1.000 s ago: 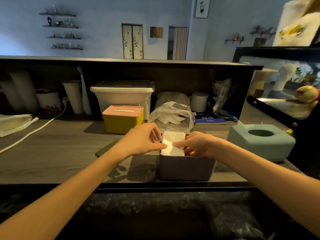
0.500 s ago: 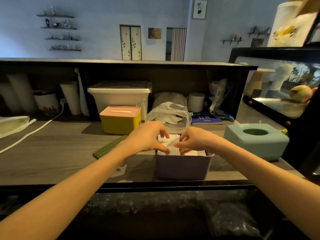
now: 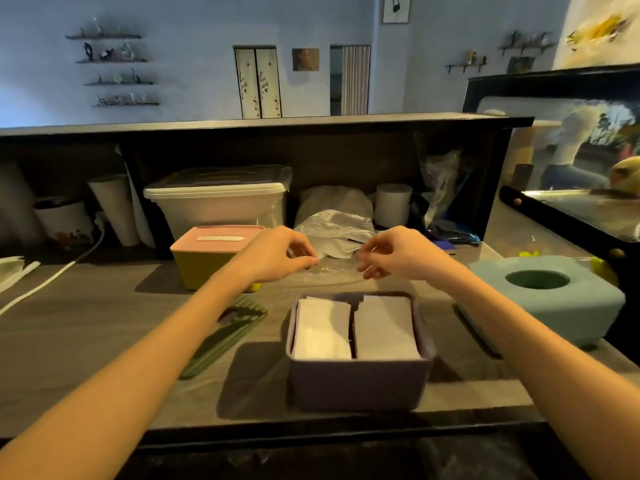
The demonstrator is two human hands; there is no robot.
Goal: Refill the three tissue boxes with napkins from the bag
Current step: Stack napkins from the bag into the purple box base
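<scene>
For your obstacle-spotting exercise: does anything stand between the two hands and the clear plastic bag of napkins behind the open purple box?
Nothing visible does. The left hand and right hand hover just in front of the clear plastic bag; the open purple box lies nearer than both.

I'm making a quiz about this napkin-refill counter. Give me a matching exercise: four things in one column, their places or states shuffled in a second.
Things:
1. purple box
2. yellow box
3. blue box
4. green lid

States:
A. round hole on top
B. lying flat on the counter
C. open, two napkin stacks inside
D. closed with a pink lid

Pairs: 1-C, 2-D, 3-A, 4-B
</scene>
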